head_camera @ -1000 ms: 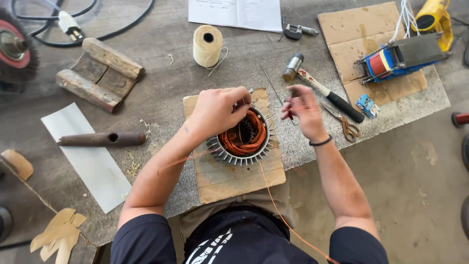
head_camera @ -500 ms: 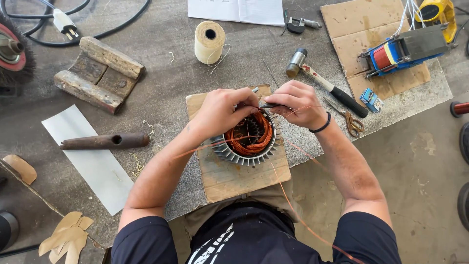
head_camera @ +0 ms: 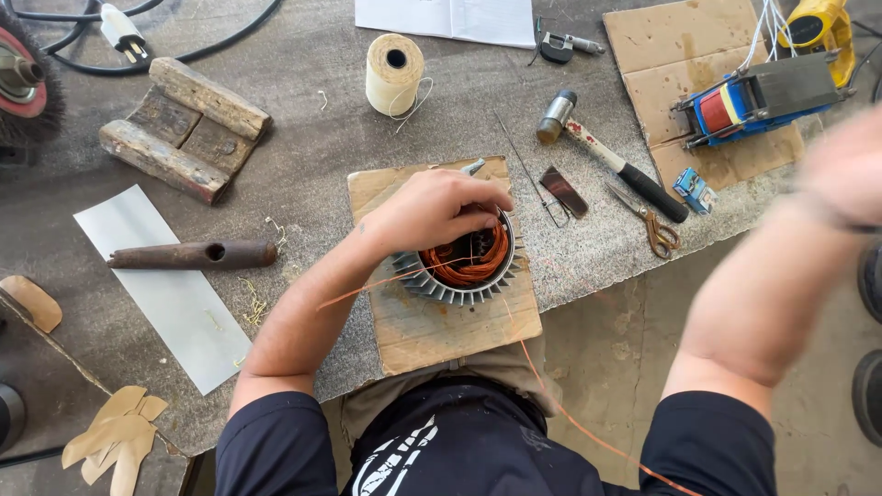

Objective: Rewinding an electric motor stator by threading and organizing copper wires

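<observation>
A finned metal motor stator with copper-orange windings inside sits on a cardboard square at the bench's near edge. My left hand lies over its top rim, fingers curled onto the windings, holding it. My right hand is lifted far out to the right, away from the stator, and is blurred, so its grasp is unreadable. A thin orange thread runs from the stator down past my lap to the lower right. Another strand crosses my left forearm.
Right of the stator lie a hammer, scissors and a blue-and-red device on cardboard. Behind stand a twine spool and a wooden block. A dark pipe rests on white paper. The bench edge drops off at right.
My right hand left the stator's rim and swung far out to the right, now blurred. My left hand stayed on the stator. The orange thread now trails out from the stator.
</observation>
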